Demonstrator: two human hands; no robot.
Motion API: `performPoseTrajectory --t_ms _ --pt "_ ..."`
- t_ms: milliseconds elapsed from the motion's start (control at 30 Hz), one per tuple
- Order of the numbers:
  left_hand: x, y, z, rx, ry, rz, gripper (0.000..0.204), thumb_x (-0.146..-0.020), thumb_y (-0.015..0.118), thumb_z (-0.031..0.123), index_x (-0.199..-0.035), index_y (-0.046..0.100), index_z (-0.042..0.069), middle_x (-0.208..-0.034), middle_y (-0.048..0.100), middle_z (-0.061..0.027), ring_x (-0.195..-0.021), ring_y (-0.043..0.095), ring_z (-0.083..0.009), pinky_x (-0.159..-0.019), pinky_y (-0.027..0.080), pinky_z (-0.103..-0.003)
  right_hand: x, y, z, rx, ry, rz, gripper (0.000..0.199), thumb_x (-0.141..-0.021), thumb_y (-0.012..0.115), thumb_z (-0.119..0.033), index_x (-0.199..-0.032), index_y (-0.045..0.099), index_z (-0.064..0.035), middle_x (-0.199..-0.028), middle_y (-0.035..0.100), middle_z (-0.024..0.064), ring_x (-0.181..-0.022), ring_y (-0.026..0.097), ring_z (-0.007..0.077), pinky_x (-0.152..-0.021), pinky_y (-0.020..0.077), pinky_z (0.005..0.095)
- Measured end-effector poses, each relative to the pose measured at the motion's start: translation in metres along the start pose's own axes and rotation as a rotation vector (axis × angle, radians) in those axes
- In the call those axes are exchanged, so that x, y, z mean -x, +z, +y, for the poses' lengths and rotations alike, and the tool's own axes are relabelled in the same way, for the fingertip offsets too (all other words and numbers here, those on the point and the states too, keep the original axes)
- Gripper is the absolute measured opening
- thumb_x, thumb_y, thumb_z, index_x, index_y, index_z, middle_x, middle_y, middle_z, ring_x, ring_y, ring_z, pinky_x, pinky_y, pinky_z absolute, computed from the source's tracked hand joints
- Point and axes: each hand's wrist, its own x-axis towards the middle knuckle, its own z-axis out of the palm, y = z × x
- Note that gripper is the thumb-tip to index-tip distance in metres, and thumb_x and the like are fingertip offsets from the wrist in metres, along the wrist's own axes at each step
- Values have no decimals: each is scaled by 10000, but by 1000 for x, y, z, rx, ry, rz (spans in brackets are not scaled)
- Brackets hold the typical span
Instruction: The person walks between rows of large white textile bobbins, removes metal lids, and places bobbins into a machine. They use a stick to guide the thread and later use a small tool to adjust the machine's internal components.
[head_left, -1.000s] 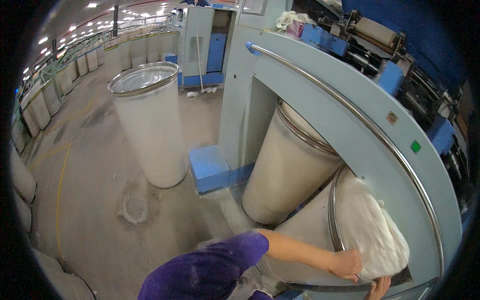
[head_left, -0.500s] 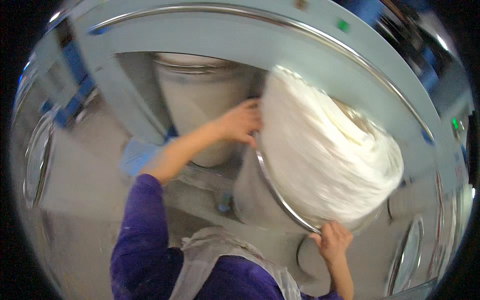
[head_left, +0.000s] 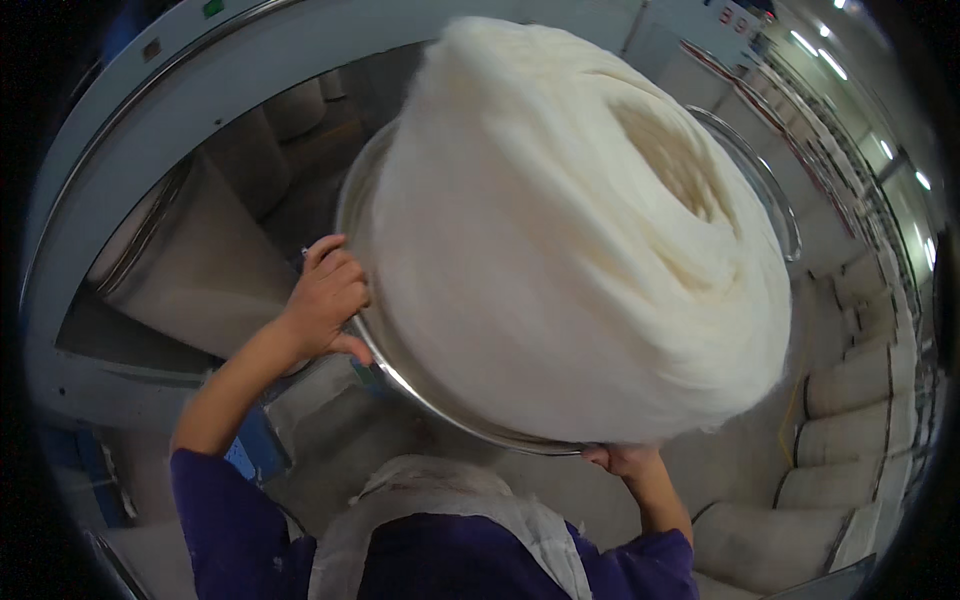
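A tall round can (head_left: pixel 345 215) with a shiny metal rim stands right in front of me. Thick coils of white fibre sliver (head_left: pixel 560 230) rise well above that rim and show a hollow in their middle. My left hand (head_left: pixel 331 298) grips the rim on its left side, fingers curled over the edge and thumb lower down. At the near side, my right hand (head_left: pixel 625 458) is closed on the rim, its fingers partly hidden under the bulging sliver. Most of the can's body is hidden below the sliver.
A pale machine frame (head_left: pixel 120 110) with a metal rail curves along the far left. Under it stands another can (head_left: pixel 200 270). Rows of cans (head_left: pixel 850 435) line the right side, and a metal-rimmed can (head_left: pixel 775 190) is behind the sliver. A blue object (head_left: pixel 258 445) lies near my left forearm.
The can and sliver now appear larger and closer, turned away from the machine frame. My view has swung right, bringing rows of cans into sight. Both hands keep hold of the rim.
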Motion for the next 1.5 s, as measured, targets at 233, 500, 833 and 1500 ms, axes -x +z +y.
performPoseTrajectory --t_ms 233,500,833,1500 --pt "3 -10 70 -114 -37 -6 732 -692 432 737 -776 550 19 -860 523 -136 -849 483 -311 -925 331 -468 25 2 40 -48 -2 56 590 -663 671 -551 -1107 614 -167 -1158 586 40 -1104 511 297 -926 392 442" --pt "-65 39 146 -43 41 117 579 -771 509 608 -721 526 32 -731 531 -104 -741 510 -287 -712 388 -372 51 -41 124 143 232 -1 530 -705 639 -492 -991 633 -45 -1106 596 134 -1015 536 333 -898 402 443" --pt "-5 20 143 17 39 179 432 -726 640 463 -757 541 43 -765 541 -111 -751 512 -312 -717 394 -397 35 -57 12 255 190 133 584 -757 588 -540 -979 627 -1 -1123 582 146 -1133 480 320 -981 342 427" --pt "223 -3 -112 -70 208 -411 536 -800 626 306 -1234 479 28 -1252 491 -161 -1165 441 -327 -981 359 -416 14 88 -445 83 329 358 285 -711 566 -199 -965 662 -114 -986 634 46 -979 579 239 -810 456 423"
